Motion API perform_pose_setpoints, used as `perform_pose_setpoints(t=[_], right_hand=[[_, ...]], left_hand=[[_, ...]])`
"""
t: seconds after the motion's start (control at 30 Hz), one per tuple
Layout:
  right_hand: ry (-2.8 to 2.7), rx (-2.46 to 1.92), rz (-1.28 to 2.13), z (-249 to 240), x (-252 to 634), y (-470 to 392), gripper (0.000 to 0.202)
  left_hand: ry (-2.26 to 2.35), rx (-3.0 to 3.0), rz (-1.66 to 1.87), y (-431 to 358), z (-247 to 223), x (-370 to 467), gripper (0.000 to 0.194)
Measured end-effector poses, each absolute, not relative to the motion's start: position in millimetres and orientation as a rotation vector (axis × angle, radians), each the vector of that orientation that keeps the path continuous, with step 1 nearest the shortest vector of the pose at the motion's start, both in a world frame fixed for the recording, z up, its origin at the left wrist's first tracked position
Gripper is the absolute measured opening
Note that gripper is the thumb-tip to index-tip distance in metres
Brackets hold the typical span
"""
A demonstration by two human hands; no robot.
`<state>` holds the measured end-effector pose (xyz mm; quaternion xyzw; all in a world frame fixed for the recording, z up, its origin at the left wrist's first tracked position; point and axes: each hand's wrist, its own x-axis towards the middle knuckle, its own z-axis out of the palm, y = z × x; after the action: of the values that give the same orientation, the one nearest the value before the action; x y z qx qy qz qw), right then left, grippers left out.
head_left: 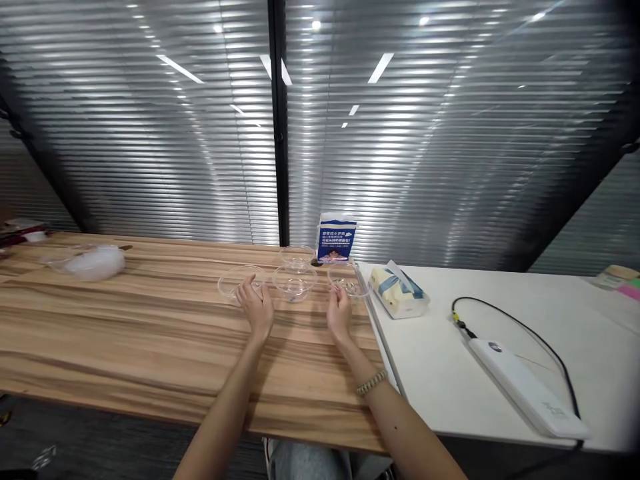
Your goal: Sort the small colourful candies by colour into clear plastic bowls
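Observation:
Several clear round plastic bowls stand on the wooden table. My left hand (pixel 256 307) is at the near right side of the left bowl (pixel 231 281), fingers apart, thumb raised. My right hand (pixel 339 312) has its fingers together at the near left rim of the right bowl (pixel 356 283). Between my hands is a middle bowl (pixel 294 283), touched by neither. Behind it sits another clear bowl (pixel 297 255). A blue and white packet (pixel 336 240) stands upright behind the right bowl.
The wooden table (pixel 125 340) meets a white table (pixel 440 373) on the right. That one carries a tissue pack (pixel 399 291), a white power bank (pixel 525 387) and its black cable (pixel 530 333). A whitish plastic bundle (pixel 97 262) lies at the left, near window blinds.

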<state>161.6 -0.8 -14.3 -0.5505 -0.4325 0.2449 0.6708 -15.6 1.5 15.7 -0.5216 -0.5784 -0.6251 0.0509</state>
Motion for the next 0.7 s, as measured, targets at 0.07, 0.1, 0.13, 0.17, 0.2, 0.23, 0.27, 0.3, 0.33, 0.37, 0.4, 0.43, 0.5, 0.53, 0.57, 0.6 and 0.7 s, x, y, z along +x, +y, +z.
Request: perform_pose_setpoints(t=[0.07, 0.1, 0.13, 0.17, 0.2, 0.23, 0.27, 0.3, 0.33, 0.37, 0.4, 0.43, 0.5, 0.53, 0.57, 0.6, 0.7], right_hand=[[-0.974, -1.270, 0.574, -17, 163, 2, 0.043], [-0.982, -1.277, 0.575, -17, 163, 2, 0.042], [-0.992, -1.281, 0.568, -17, 164, 3, 0.041], [-1.001, -1.284, 0.555, -17, 164, 3, 0.039], [-1.008, -1.285, 0.541, -16, 164, 2, 0.037], [-1.013, -1.282, 0.533, -15, 163, 1, 0.036], [-1.016, -1.272, 0.534, -14, 163, 0, 0.036], [-1.014, -1.255, 0.543, -13, 162, -1, 0.036], [-1.002, -1.234, 0.555, -11, 161, -2, 0.036], [-0.980, -1.209, 0.565, -9, 161, -4, 0.036], [-0.952, -1.184, 0.568, -6, 161, -6, 0.036], [-0.918, -1.160, 0.563, -3, 161, -8, 0.036], [-0.850, -1.113, 0.546, 3, 163, -11, 0.036], [-0.820, -1.090, 0.539, 6, 165, -13, 0.037], [-0.794, -1.069, 0.537, 8, 167, -14, 0.038], [-0.768, -1.053, 0.541, 10, 169, -14, 0.038], [-0.718, -1.039, 0.572, 9, 174, -12, 0.038]], left_hand=[[-1.761, -1.614, -1.880, 2, 15, -16, 0.027], [-1.762, -1.631, -1.866, 2, 14, -16, 0.026], [-1.761, -1.648, -1.851, 2, 14, -15, 0.026], [-1.759, -1.665, -1.837, 2, 13, -15, 0.026], [-1.754, -1.681, -1.825, 2, 13, -15, 0.026], [-1.746, -1.694, -1.817, 3, 13, -15, 0.026], [-1.737, -1.702, -1.812, 3, 12, -15, 0.026], [-1.728, -1.707, -1.813, 3, 12, -15, 0.025], [-1.721, -1.711, -1.818, 3, 13, -15, 0.025], [-1.715, -1.715, -1.828, 3, 13, -14, 0.024], [-1.710, -1.723, -1.841, 3, 13, -14, 0.024], [-1.706, -1.737, -1.852, 3, 13, -14, 0.025], [-1.697, -1.788, -1.865, 2, 14, -14, 0.025], [-1.690, -1.824, -1.859, 2, 15, -14, 0.024], [-1.678, -1.866, -1.843, 2, 15, -13, 0.023], [-1.658, -1.912, -1.817, 1, 16, -13, 0.021], [-1.550, -2.045, -1.697, 0, 16, -10, 0.019]])
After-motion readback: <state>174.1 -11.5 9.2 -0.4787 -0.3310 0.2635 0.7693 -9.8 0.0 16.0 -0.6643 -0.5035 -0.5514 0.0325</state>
